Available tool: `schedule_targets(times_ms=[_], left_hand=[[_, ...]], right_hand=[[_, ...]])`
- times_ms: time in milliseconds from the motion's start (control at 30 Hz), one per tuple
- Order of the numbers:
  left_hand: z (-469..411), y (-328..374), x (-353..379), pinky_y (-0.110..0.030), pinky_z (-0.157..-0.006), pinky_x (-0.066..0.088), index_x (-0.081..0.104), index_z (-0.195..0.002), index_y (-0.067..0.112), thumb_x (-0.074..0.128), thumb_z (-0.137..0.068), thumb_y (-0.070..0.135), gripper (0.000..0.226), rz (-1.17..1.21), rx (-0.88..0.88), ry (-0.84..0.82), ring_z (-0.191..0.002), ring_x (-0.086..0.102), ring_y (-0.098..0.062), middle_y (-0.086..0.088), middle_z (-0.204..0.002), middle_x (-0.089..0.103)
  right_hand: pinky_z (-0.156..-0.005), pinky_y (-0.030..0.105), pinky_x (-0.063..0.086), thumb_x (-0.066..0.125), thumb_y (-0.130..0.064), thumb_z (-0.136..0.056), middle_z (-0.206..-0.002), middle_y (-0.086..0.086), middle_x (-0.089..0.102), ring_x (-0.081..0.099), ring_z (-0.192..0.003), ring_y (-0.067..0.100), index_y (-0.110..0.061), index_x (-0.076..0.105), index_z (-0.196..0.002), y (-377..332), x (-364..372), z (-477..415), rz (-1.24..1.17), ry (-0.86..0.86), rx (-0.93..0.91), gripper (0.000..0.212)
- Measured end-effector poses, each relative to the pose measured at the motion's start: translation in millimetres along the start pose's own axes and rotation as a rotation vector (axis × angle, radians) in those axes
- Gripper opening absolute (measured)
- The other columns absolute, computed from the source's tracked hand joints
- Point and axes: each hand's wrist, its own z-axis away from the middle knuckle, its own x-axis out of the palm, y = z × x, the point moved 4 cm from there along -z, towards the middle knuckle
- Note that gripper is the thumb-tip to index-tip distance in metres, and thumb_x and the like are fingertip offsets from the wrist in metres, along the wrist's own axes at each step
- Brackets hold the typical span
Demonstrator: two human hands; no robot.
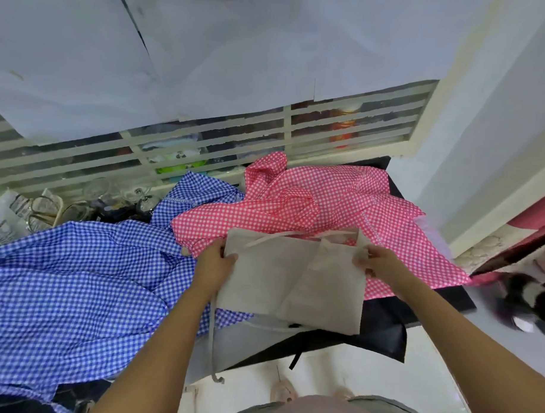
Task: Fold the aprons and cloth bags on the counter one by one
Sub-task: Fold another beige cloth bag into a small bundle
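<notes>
Both hands held the beige cloth bag point(293, 278) above the counter point(441, 301): the left hand point(215, 263) gripped its left edge and the right hand point(382, 262) pinched its right edge. The bag hung in front of the pink checked apron point(327, 202), and the blue checked apron point(77, 276) lay to its left.
</notes>
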Motion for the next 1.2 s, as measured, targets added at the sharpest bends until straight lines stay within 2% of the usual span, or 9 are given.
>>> schedule_targets(times_ms=[133, 333, 533, 667, 800, 867, 933, 1033, 1200], left_hand=[[-23, 48, 33, -0.033, -0.089, 0.039, 0.056, -0.118, 0.004, 0.062, -0.083, 0.0, 0.036, -0.172, 0.16, 0.178, -0.106, 0.051, -0.028, -0.014, -0.113, 0.056], [-24, 89, 122, -0.028, -0.104, 0.028, 0.044, -0.136, 0.008, 0.061, -0.083, 0.007, 0.056, -0.447, 0.402, -0.289, -0.127, 0.042, -0.029, -0.013, -0.138, 0.047], [-30, 89, 138, -0.037, -0.103, 0.031, 0.051, -0.13, 0.002, 0.056, -0.079, -0.002, 0.051, -0.56, 0.404, -0.107, -0.122, 0.044, -0.036, -0.02, -0.133, 0.048], [-33, 76, 128, -0.036, -0.102, 0.029, 0.044, -0.137, 0.018, 0.055, -0.09, 0.025, 0.049, -0.923, 0.373, -0.216, -0.131, 0.036, -0.026, -0.004, -0.143, 0.041], [-22, 58, 108, -0.043, -0.11, 0.019, 0.028, -0.147, 0.016, 0.044, -0.074, 0.075, 0.096, -1.019, 0.45, -0.377, -0.137, 0.031, -0.023, -0.003, -0.15, 0.032], [-8, 47, 102, -0.046, -0.106, 0.026, 0.046, -0.138, 0.013, 0.032, -0.063, 0.081, 0.103, -1.118, 0.57, -0.411, -0.125, 0.048, -0.021, -0.005, -0.138, 0.049], [8, 29, 102, -0.041, -0.092, 0.036, 0.07, -0.103, 0.014, 0.053, -0.053, 0.075, 0.08, -1.228, 0.63, -0.381, -0.087, 0.065, -0.018, -0.002, -0.097, 0.068], [20, 12, 110, -0.037, -0.076, 0.029, 0.066, -0.07, 0.016, 0.086, -0.034, 0.037, 0.046, -1.203, 0.6, -0.343, -0.057, 0.059, -0.02, 0.001, -0.061, 0.06], [24, 17, 87, -0.047, -0.114, 0.011, 0.063, -0.092, 0.022, 0.051, -0.088, 0.03, 0.014, -1.179, 0.244, -0.346, -0.1, 0.06, -0.019, 0.003, -0.094, 0.068]], right_hand=[[-0.081, 0.05, 0.053, 0.053, 0.007, -0.087, -0.091, 0.02, 0.065, 0.057, -0.077, 0.025, 0.008, 0.063, -0.102, 46, -31, 14, -0.013, 0.234, 0.132, 0.018], [-0.085, 0.046, 0.054, 0.045, 0.004, -0.089, -0.098, 0.014, 0.065, 0.062, -0.093, 0.03, -0.006, 0.058, -0.115, 82, -38, 30, -0.07, 0.206, 0.214, 0.031], [-0.083, 0.041, 0.053, 0.045, -0.001, -0.092, -0.1, 0.006, 0.062, 0.059, -0.094, 0.024, -0.009, 0.054, -0.123, 83, -50, 36, -0.055, 0.235, 0.196, 0.033], [-0.08, 0.04, 0.053, 0.045, -0.008, -0.096, -0.1, 0.001, 0.059, 0.058, -0.097, 0.026, -0.014, 0.047, -0.135, 88, -65, 34, -0.059, 0.305, 0.178, 0.039], [-0.083, 0.044, 0.052, 0.042, -0.01, -0.097, -0.109, 0.007, 0.058, 0.056, -0.101, 0.029, -0.013, 0.048, -0.134, 97, -71, 33, -0.122, 0.364, 0.197, 0.037], [-0.079, 0.039, 0.049, 0.042, -0.005, -0.096, -0.106, 0.008, 0.056, 0.054, -0.098, 0.028, -0.012, 0.048, -0.134, 99, -74, 30, -0.129, 0.404, 0.189, 0.039], [-0.079, 0.039, 0.05, 0.043, -0.004, -0.095, -0.102, 0.009, 0.057, 0.054, -0.095, 0.028, -0.01, 0.051, -0.129, 99, -76, 26, -0.122, 0.431, 0.187, 0.036], [-0.087, 0.05, 0.051, 0.044, -0.002, -0.094, -0.098, 0.01, 0.061, 0.058, -0.096, 0.033, -0.006, 0.057, -0.118, 94, -80, 22, -0.056, 0.427, 0.155, 0.028], [-0.09, 0.058, 0.048, 0.045, -0.002, -0.093, -0.098, 0.018, 0.062, 0.059, -0.097, 0.041, -0.008, 0.057, -0.113, 84, -84, 12, 0.004, 0.411, 0.102, 0.024]])
